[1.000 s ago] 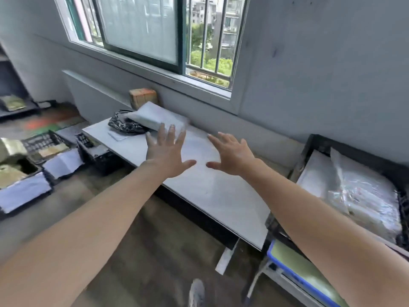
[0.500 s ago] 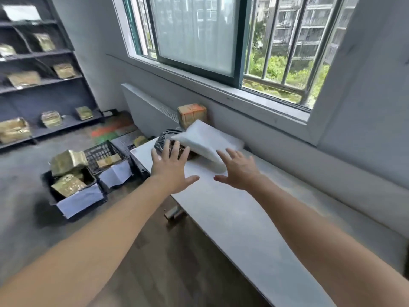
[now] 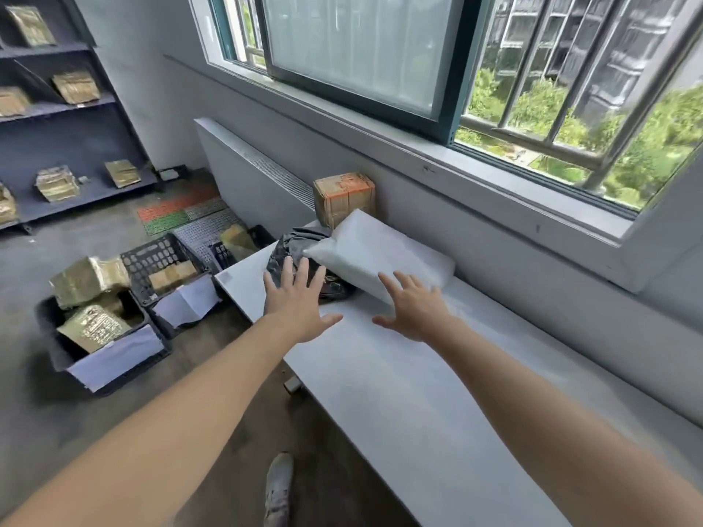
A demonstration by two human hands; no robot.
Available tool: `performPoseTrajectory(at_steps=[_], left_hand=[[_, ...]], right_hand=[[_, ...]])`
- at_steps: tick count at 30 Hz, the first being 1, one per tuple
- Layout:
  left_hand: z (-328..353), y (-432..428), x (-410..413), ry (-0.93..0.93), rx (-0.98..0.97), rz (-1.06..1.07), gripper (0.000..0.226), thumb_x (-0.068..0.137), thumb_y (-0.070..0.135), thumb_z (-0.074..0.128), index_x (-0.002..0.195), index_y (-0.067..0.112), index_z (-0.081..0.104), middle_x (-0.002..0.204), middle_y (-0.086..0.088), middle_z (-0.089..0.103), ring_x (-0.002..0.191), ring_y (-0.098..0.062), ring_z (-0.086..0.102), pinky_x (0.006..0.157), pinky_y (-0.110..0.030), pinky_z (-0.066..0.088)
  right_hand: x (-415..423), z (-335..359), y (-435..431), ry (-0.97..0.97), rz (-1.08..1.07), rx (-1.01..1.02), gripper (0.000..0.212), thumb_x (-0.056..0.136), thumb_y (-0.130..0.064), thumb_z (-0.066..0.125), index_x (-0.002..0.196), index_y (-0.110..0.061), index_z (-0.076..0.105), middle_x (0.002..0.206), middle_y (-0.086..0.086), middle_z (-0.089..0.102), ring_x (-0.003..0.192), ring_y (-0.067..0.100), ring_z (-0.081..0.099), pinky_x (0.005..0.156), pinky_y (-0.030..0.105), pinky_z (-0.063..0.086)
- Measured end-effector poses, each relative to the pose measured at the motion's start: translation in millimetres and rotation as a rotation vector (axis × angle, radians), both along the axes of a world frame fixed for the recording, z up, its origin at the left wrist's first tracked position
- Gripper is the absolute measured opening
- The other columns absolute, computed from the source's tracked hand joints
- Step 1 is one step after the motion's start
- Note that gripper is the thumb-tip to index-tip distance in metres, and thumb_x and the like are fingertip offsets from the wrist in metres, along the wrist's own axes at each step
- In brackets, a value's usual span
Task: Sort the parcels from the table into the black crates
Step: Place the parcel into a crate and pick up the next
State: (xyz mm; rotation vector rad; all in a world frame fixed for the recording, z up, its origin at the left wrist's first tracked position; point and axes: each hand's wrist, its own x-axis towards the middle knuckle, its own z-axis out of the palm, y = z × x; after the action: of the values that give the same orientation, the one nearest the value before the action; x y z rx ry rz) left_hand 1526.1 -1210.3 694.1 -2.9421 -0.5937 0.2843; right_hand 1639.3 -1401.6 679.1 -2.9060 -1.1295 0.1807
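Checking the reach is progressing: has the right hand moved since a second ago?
Yes. The right hand has advanced along the white table toward the white parcel. Its fingers now reach the parcel's near edge, where bare tabletop lay between them before.

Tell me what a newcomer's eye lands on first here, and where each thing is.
Two bare arms reach in, the left hand spread before a black crinkled plastic parcel, the right hand at a white padded mailer overlapping it, at the far end of the white table. Behind, a brown taped cardboard box stands against the wall; on the floor left, black plastic crates hold gold foil parcels.
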Motion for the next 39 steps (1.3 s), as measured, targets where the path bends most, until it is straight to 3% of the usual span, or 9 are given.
performPoseTrajectory(at_steps=[6,11,17,19,23,28,31,35,39], left_hand=[[-55,82,43,0.098,-0.102,-0.044,0.096,0.09,0.076,0.032,0.157,0.02,-0.008,0.165,-0.01,-0.011,0.15,-0.034,-0.013,0.115,-0.06,0.011],[-105,136,48,0.167,-0.18,-0.09,0.087,0.089,0.069,0.046,0.151,0.012,0.022,0.161,-0.011,0.013,0.15,-0.033,0.002,0.113,-0.055,0.022],[-155,165,63,0.269,-0.225,-0.14,0.085,0.094,0.062,0.046,0.155,0.009,0.016,0.163,-0.014,0.008,0.15,-0.033,0.003,0.113,-0.052,0.024],[-165,163,69,0.288,-0.182,-0.173,0.08,0.094,0.059,0.05,0.152,0.01,0.023,0.159,-0.014,0.017,0.148,-0.031,0.011,0.11,-0.048,0.028],[-179,163,72,0.253,-0.051,-0.288,0.04,0.098,0.027,0.052,0.136,0.014,0.046,0.134,-0.006,0.047,0.129,-0.025,0.04,0.092,-0.036,0.042],[-173,170,76,0.23,-0.08,-0.386,0.033,0.093,0.0,0.047,0.122,0.012,0.056,0.12,-0.005,0.062,0.114,-0.026,0.058,0.086,-0.036,0.046],[-160,165,77,0.157,-0.234,-0.419,0.024,0.093,0.002,0.046,0.109,0.011,0.06,0.112,-0.008,0.064,0.108,-0.029,0.059,0.083,-0.039,0.043],[-128,159,75,-0.124,-0.613,-0.297,0.014,0.102,0.021,0.037,0.093,0.014,0.045,0.094,-0.009,0.06,0.09,-0.035,0.057,0.069,-0.041,0.036],[-85,155,94,-0.266,-0.791,-0.198,0.017,0.104,0.025,0.037,0.093,0.014,0.043,0.074,-0.005,0.058,0.072,-0.033,0.056,0.062,-0.042,0.041]], right_hand=[[29,-36,83,0.064,-0.07,-0.018,0.088,0.089,-0.064,0.054,0.155,-0.03,0.008,0.16,0.001,0.016,0.145,0.025,0.021,0.109,0.055,0.031],[40,-52,153,0.082,-0.072,-0.065,0.084,0.091,-0.059,0.053,0.156,-0.028,0.01,0.159,0.005,0.018,0.145,0.026,0.019,0.11,0.054,0.028],[48,-75,187,0.146,-0.119,-0.133,0.078,0.095,-0.056,0.049,0.157,-0.03,0.008,0.163,0.003,0.01,0.15,0.026,0.008,0.116,0.058,0.019],[47,-81,191,0.162,-0.109,-0.142,0.078,0.096,-0.056,0.048,0.157,-0.031,0.007,0.164,0.002,0.008,0.15,0.026,0.008,0.117,0.058,0.018],[48,-89,195,0.188,-0.085,-0.166,0.076,0.097,-0.055,0.046,0.157,-0.032,0.005,0.164,0.002,0.007,0.15,0.026,0.007,0.117,0.056,0.018],[47,-97,194,0.21,-0.06,-0.157,0.073,0.098,-0.053,0.046,0.157,-0.032,0.008,0.164,0.003,0.007,0.15,0.025,0.009,0.117,0.053,0.019],[45,-95,188,0.243,-0.029,-0.125,0.07,0.099,-0.05,0.047,0.157,-0.031,0.012,0.164,0.001,0.012,0.15,0.023,0.012,0.117,0.048,0.02],[46,-85,174,0.37,0.025,-0.065,0.065,0.099,-0.037,0.051,0.156,-0.029,0.021,0.16,-0.003,0.025,0.147,0.018,0.022,0.116,0.044,0.028],[53,-66,161,0.429,-0.074,0.137,0.057,0.094,-0.028,0.06,0.147,-0.029,0.039,0.14,-0.007,0.052,0.123,0.016,0.052,0.095,0.03,0.043]])
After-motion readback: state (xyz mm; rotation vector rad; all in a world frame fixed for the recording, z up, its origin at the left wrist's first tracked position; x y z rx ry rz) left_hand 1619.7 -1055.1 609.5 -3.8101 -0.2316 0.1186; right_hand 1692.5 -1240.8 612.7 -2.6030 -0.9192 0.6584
